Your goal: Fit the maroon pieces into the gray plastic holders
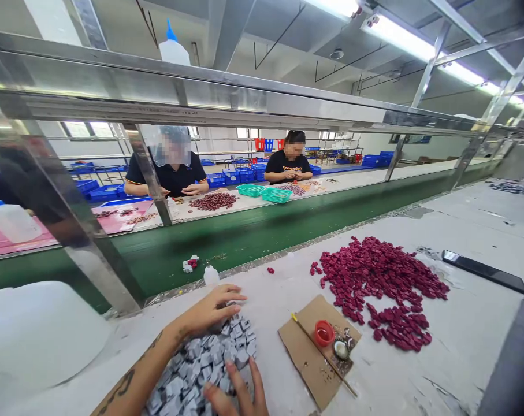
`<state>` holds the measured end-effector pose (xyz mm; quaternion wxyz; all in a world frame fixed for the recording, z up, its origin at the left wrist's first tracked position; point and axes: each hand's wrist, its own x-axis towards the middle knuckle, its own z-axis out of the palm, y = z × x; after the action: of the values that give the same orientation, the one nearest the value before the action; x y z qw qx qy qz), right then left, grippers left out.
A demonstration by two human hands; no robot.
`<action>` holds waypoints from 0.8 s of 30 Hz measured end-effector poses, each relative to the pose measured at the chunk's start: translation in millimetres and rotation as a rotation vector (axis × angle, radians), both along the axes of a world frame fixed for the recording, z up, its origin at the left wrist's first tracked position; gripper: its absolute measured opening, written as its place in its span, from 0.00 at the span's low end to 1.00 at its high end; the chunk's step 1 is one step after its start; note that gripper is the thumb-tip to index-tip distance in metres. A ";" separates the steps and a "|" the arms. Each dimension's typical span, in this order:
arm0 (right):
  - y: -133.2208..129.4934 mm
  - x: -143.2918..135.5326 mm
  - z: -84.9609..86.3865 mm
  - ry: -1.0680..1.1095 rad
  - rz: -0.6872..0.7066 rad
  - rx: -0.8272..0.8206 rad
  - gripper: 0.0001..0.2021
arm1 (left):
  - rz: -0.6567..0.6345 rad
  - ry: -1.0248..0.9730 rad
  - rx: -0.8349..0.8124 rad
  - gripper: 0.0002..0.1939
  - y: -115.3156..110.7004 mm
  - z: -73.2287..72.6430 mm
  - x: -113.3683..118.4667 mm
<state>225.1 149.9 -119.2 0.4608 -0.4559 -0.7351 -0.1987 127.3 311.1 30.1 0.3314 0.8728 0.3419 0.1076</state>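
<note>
My left hand [216, 307] rests over the far edge of a pile of small grey pieces [192, 370], its fingers apart and pointing right. At the pile's near right side, my right hand [242, 393] touches the pieces with spread fingers; its lower part is cut off by the frame. To the right lies a brown cardboard piece [300, 370] with a red cup [324, 333], a thin stick [331, 363] and a small round white-topped container [341, 349] on it. A large heap of dark red pieces [374, 271] spreads farther right.
A black phone [482, 271] lies beyond the red heap. A small white bottle [211, 275] stands by the green belt [244, 237]. Metal posts and a large white container [40, 335] are left. Two people sit across the belt near green baskets [276, 195].
</note>
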 end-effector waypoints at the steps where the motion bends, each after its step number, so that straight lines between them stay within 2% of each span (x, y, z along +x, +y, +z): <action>1: 3.3 -4.3 -2.9 -0.011 -0.020 -0.005 0.26 | -0.051 0.026 0.002 0.18 0.6 0.2 6.7; 3: 6.7 -8.5 -3.4 -0.031 -0.030 0.014 0.25 | -0.157 0.054 -0.003 0.16 -3.0 1.1 16.1; 6: 4.6 -4.6 6.5 -0.014 -0.063 0.139 0.25 | -0.278 0.060 -0.029 0.15 -17.2 3.9 21.4; 9: -2.8 6.2 25.1 0.005 -0.075 0.230 0.23 | -0.311 0.061 -0.059 0.15 -36.2 7.7 21.1; 12: -13.3 18.0 46.7 0.070 0.005 0.219 0.18 | -0.293 0.056 -0.107 0.16 -51.3 14.9 14.4; 15: -23.7 25.3 60.9 0.080 0.081 0.186 0.18 | -0.181 0.024 -0.143 0.20 -54.3 24.7 -10.1; 18: -30.5 23.9 61.3 0.062 0.109 0.180 0.20 | 0.093 -0.049 -0.100 0.25 -48.9 24.8 -53.9; 21: -32.5 17.3 52.1 0.012 0.115 0.184 0.25 | 0.303 -0.104 -0.110 0.31 -51.2 2.8 -92.3; 24: -33.1 15.3 42.1 -0.103 0.076 0.176 0.28 | 0.346 -0.134 -0.130 0.34 -68.3 -31.1 -103.0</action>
<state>240.4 116.8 -77.1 0.4677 -0.3745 -0.7544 -0.2680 24.3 242.7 -1.0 0.3857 0.7685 0.4704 0.1983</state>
